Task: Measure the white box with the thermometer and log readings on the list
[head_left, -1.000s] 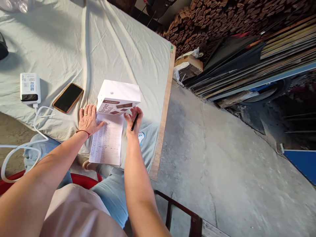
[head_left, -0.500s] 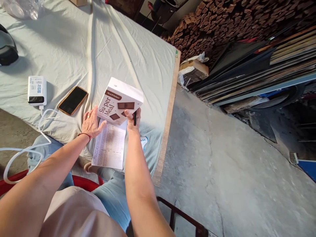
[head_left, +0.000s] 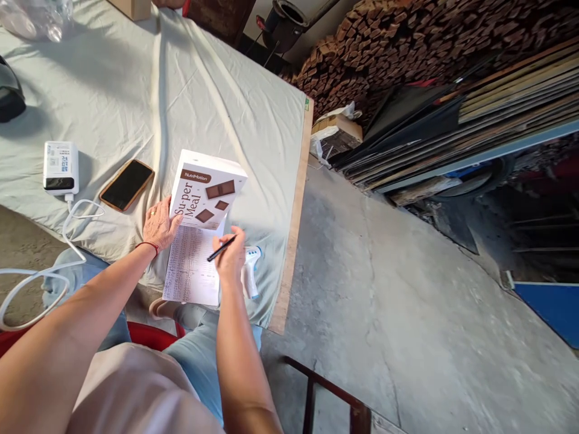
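Note:
A white box (head_left: 221, 211) printed "NutriMotion Su-per Meal" stands tilted at the far end of a paper sheet (head_left: 190, 271) covered in rows of writing. My left hand (head_left: 159, 226) grips the box by its lower left corner, thumb along the near edge and some fingertips hidden. A black pen (head_left: 221, 248) is pinched in my right hand (head_left: 230, 256), its tip pointing left over the sheet. Just right of that hand lies a white and blue infrared thermometer (head_left: 251, 271), partly covered by the wrist.
A phone (head_left: 126, 185) and a white power bank (head_left: 61, 166) with a cable lie left on the cloth-covered table (head_left: 217, 96). The table's wooden edge (head_left: 294, 229) runs along the right. A cardboard box (head_left: 131, 8) is at the back; a metal frame (head_left: 316, 380) stands on the floor.
My right hand has let go of the box and moved down toward the sheet, with the pen now pointing left. The box has tipped back slightly in my left hand. The thermometer shows more.

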`<state>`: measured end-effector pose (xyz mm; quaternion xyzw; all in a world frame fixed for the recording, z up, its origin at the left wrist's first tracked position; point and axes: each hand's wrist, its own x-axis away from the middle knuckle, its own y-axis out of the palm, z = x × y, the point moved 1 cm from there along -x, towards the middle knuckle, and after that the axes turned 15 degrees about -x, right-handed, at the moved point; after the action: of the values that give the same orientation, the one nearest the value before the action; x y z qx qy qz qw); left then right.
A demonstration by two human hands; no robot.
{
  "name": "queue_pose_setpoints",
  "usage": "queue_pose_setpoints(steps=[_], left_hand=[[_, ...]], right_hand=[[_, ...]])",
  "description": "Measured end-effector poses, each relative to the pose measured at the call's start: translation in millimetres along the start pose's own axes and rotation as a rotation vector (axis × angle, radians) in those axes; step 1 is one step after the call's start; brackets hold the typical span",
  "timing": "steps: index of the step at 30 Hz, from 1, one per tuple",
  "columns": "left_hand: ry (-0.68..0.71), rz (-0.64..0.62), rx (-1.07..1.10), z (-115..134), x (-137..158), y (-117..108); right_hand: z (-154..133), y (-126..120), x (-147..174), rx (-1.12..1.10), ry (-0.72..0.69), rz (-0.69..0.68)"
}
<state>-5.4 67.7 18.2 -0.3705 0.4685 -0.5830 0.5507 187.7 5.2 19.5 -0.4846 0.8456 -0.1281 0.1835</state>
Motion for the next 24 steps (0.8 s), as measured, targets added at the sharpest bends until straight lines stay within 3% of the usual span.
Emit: queue_pose_setpoints(steps=[4,7,9,13,16,19,24], left_hand=[[-0.017,0.030,0.028,-1,-2,3],[-0.026,0.030,0.039,-1,-2,3],[-0.036,0.024,0.040,-1,-2,2],[-0.037,0.014,0.049,0,-2,-1],[-0.035,0.004,0.035,1,-2,-2],[-0.026,0.000,0.027,1,-1,-2],[-0.022,0.015,0.032,2,0,-1]], right_hand=[[1,4,42,0.312,0.105,-0.185],[3,-1,54,0.353,0.142,-0.299],[6,-16,54,0.341,0.145,-0.250],[23,-60,39,0.469,0.200,0.100],[36,-79,27,0.492,0.329,0.050],[36,-77,24,0.255,0.325,-0.013],[2,-37,38,-0.507,0.305,-0.178]])
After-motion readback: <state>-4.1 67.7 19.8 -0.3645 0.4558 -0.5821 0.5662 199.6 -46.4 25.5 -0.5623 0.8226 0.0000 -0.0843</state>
